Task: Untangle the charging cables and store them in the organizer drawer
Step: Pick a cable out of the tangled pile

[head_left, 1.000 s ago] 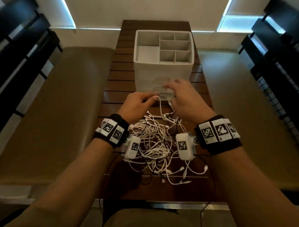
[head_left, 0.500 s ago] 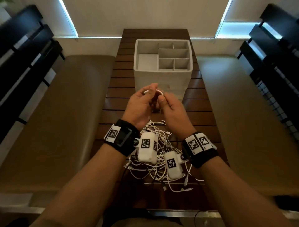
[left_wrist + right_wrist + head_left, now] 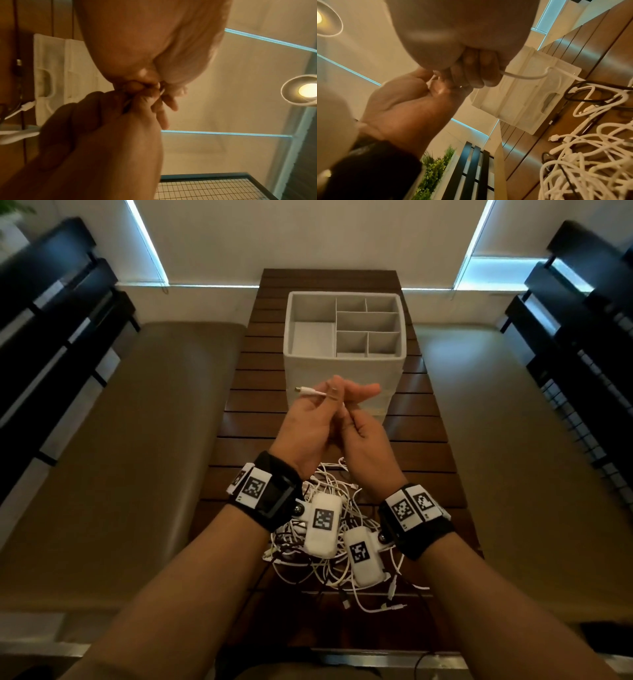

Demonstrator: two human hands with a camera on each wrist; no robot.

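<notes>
Both hands are raised above the counter (image 3: pixel 329 426). The left hand (image 3: pixel 308 422) pinches one white cable (image 3: pixel 310 392) near its plug, while the right hand (image 3: pixel 363 436) grips its trailing length. Best to draw it out slowly — feeding slack, never yanking — from the one tangled pile (image 3: pixel 329 556). One organizer (image 3: pixel 342 337) waits beyond, with six compartments.

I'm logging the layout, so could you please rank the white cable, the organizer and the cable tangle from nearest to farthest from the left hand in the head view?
1. White cable: pinched in the left hand, plug end sticking out to the left.
2. Organizer: just beyond the fingertips, farther up the table.
3. Cable tangle: back under the wrists, toward the person.
</notes>
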